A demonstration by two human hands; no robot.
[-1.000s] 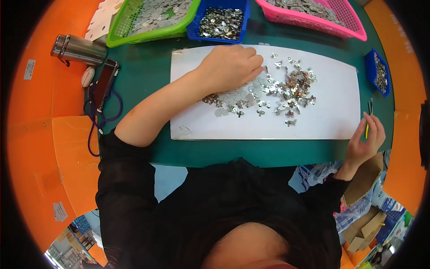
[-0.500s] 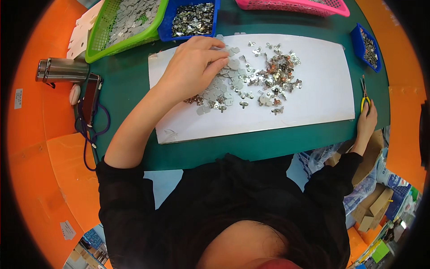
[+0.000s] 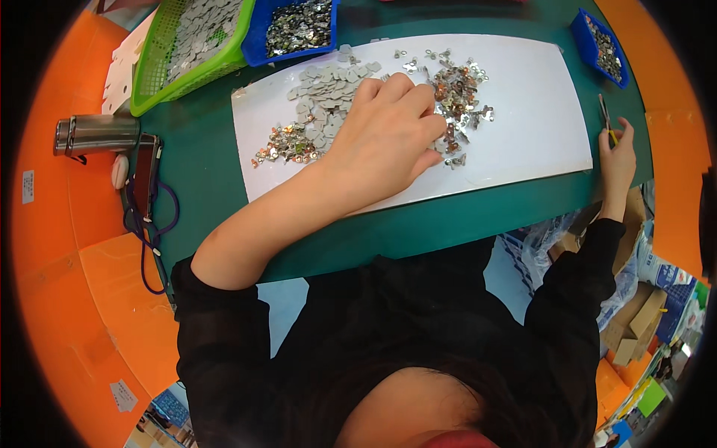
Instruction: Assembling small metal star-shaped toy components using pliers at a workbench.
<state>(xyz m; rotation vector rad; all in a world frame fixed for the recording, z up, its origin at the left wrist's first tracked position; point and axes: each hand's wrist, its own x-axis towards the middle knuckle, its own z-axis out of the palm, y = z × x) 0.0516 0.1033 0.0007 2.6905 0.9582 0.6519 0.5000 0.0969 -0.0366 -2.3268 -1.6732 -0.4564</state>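
My left hand [image 3: 385,142] reaches over the middle of a white board [image 3: 534,104], its fingers bent down at the edge of a pile of small shiny metal parts [image 3: 459,89]. Its fingertips are hidden, so what they hold cannot be made out. Left of the hand lies a pile of flat grey pieces [image 3: 328,89], with a smaller heap of metal parts [image 3: 287,142] beside it. My right hand [image 3: 618,168], beyond the board's right edge, has its fingers closed around the yellow handles of scissors [image 3: 606,119], whose blades point away from me.
At the far left stand a green basket [image 3: 142,93] of grey pieces and a blue bin [image 3: 254,48] of metal parts. Another blue bin [image 3: 588,52] is at the far right. A steel flask [image 3: 104,136] and a phone [image 3: 144,175] with a purple cord lie on the left.
My left hand has moved right and nearer, from the grey pieces to the metal pile, uncovering the smaller heap. My right hand has closed further over the scissors' handles. The view has shifted slightly.
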